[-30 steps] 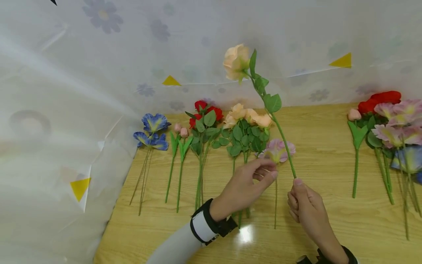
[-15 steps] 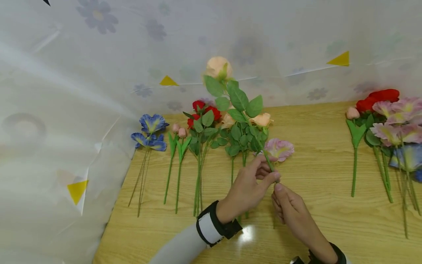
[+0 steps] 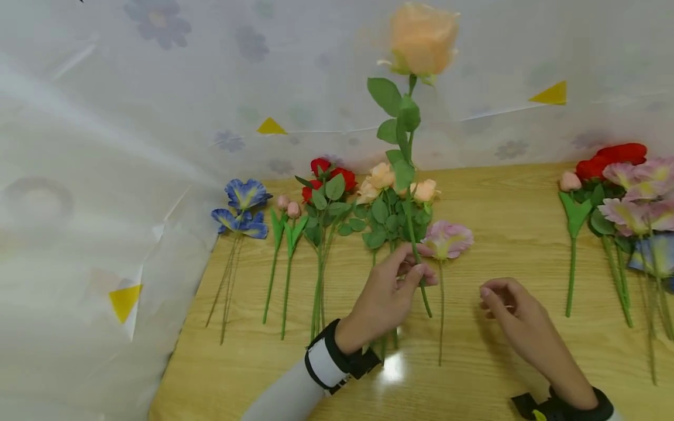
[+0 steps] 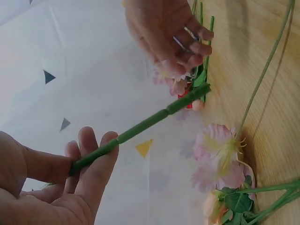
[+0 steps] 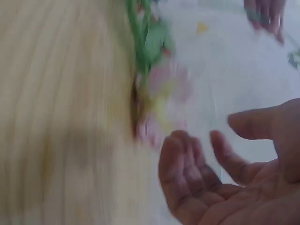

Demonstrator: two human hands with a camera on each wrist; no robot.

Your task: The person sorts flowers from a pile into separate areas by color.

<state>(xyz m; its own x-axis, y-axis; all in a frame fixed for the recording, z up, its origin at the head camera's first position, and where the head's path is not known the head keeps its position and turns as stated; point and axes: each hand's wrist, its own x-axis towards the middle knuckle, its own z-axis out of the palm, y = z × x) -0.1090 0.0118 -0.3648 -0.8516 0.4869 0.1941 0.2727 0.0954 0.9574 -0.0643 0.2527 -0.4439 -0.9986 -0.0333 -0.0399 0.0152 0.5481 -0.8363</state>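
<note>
Peach rose [image 3: 423,41], green leafy stem [image 4: 143,125] pinched in left hand [image 3: 384,294], right hand [image 3: 521,318] loosely curled

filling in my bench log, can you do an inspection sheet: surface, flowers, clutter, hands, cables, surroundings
Surface: wooden table with a glare spot
Job's things: peach rose held up; blue flowers, tulips, red roses, other peach roses and a pink flower lie in a row; mixed flowers at right
Clutter: nothing seen besides flowers
Hands: left hand pinches the rose's stem; right hand holds nothing
Cables: nothing seen
Surroundings: pale printed sheet behind
</note>
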